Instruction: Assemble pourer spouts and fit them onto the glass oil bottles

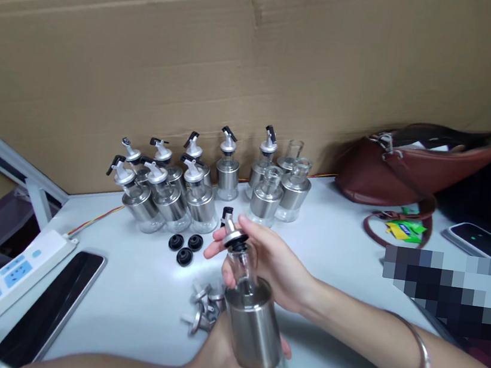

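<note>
My left hand (227,356) is wrapped around the lower body of a glass oil bottle (254,327) with a steel sleeve, tilted on the near side of the table. A silver pourer spout (235,235) with a black flip cap sits in its neck. Behind the neck and spout is my right hand (283,261), its fingers apart and partly stretched out; whether they touch the glass I cannot tell. Beyond my left hand lie several loose silver spout pieces (204,308), partly hidden by it. Farther back are three black round stoppers (184,256).
Several bottles with spouts (198,199) stand at the back left, and three bottles without spouts (266,199) to their right. A cardboard wall (242,75) rises behind. At left lie a phone (50,309) and power strip (1,284); at right, a brown bag (391,173).
</note>
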A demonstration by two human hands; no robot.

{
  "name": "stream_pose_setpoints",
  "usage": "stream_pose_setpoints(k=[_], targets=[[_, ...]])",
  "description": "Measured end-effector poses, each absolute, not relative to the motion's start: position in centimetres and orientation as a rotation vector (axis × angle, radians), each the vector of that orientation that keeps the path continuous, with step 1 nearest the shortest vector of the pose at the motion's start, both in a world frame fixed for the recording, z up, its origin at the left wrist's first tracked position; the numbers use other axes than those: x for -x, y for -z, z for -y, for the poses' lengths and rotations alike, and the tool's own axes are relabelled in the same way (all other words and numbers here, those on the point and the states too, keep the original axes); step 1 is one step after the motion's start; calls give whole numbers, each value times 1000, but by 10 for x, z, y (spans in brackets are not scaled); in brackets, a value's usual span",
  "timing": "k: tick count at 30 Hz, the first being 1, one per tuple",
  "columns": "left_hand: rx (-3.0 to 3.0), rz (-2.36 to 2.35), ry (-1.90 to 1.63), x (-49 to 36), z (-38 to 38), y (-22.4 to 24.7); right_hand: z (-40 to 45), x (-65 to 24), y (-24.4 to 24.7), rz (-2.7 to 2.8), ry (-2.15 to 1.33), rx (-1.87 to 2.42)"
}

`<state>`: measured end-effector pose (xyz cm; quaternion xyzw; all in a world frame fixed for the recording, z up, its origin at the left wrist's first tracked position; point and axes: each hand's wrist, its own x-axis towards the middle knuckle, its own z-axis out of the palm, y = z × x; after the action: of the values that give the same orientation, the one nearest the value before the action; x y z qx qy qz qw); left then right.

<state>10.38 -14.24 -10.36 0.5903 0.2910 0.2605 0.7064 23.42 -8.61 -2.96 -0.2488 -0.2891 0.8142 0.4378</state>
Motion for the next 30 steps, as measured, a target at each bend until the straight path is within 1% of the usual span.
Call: stream_pose_setpoints(k=[4, 8, 12, 14, 18, 20, 26, 28, 30], targets=[[-1339, -648, -607, -104, 143, 104, 88, -232, 31, 814, -1959, 664], [-1318, -649, -570, -106, 144, 104, 88, -232, 30, 774, -2050, 738], [-1322, -639, -572, -106, 145, 103, 88, -233, 27, 833, -2084, 666], [-1325, -649, -581, -106, 145, 102, 89, -234, 27, 926, -1950, 654], [-1315, -676, -571, -104, 145, 100, 89, -241, 26, 1232, -1365, 700], [-1282, -670, -562, -103, 145, 99, 89, -247, 25, 1361, -1214, 716], [-1191, -645, -576, -103, 143, 100, 85, -257, 19, 1669, -1251, 776], [-1165, -621, -571, -102, 143, 102, 84, -258, 16, 1681, -1266, 782], [-1105, -563, -590, -102, 145, 105, 83, -258, 10, 1636, -1205, 751]])
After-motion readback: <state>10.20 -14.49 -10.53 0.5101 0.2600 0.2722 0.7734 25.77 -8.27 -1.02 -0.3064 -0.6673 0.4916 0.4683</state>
